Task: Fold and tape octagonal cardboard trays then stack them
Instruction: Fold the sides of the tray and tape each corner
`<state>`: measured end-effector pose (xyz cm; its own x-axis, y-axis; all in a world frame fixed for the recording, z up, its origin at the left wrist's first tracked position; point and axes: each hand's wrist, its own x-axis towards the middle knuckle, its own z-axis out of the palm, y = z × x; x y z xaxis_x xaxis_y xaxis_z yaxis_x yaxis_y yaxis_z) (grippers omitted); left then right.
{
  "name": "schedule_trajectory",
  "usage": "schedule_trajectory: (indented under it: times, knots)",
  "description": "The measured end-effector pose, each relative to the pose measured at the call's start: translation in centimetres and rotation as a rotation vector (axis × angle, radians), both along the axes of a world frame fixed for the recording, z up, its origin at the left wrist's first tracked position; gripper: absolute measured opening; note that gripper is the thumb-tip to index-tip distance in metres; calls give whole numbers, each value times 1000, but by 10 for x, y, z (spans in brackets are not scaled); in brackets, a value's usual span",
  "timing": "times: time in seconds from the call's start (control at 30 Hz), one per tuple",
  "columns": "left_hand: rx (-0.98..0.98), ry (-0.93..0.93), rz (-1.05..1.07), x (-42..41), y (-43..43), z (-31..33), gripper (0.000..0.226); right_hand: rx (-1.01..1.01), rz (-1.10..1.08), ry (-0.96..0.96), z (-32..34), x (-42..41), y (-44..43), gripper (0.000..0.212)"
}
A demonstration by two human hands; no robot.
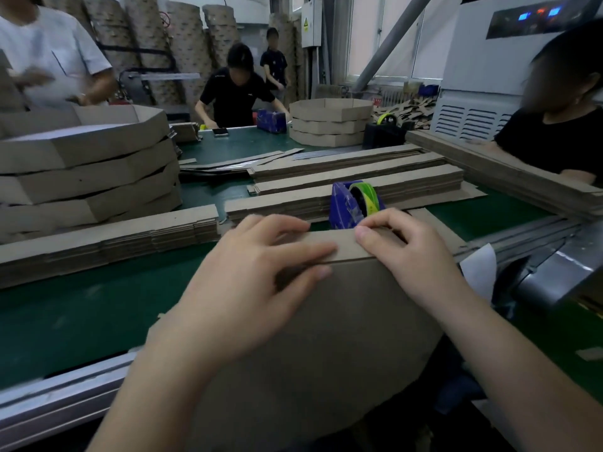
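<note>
Belt [81, 305]: left hand [254, 288], right hand [411, 252] grip tray [326, 337]; stack [88, 177] perhaps 4.

No wording legible to you in this view.
- Yellow warning label [305, 24], on the grey wall cabinet [315, 35]: print too small for you to read.
- Blue and red lit displays [540, 12], on the white machine [473, 57]: characters blurred.

A green table [65, 314] stands before bright windows [437, 37]
</note>
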<state>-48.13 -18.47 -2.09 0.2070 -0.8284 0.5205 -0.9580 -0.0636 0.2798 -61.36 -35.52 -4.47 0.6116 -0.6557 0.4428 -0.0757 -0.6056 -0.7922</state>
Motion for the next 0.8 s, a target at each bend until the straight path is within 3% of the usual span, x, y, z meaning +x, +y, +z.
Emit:
schedule_trajectory:
  times: [0.07, 0.2, 0.3, 0.63, 0.8]
  knots:
    - [59, -97, 25, -6, -9, 9, 37, 16, 37, 25, 6, 1, 5, 7]
    - [60, -41, 23, -8, -9, 8, 30, 209, 72, 29, 15, -2, 1, 21]
    - [15, -14, 35, -10, -8, 5, 28, 243, 59, 45, 14, -1, 1, 26]
    - [87, -51, 39, -7, -5, 6, 34, 238, 76, 33, 11, 6, 0, 28]
    - [98, -97, 44, -8, -4, 6, 37, 221, 173, 135, 12, 3, -7, 29]
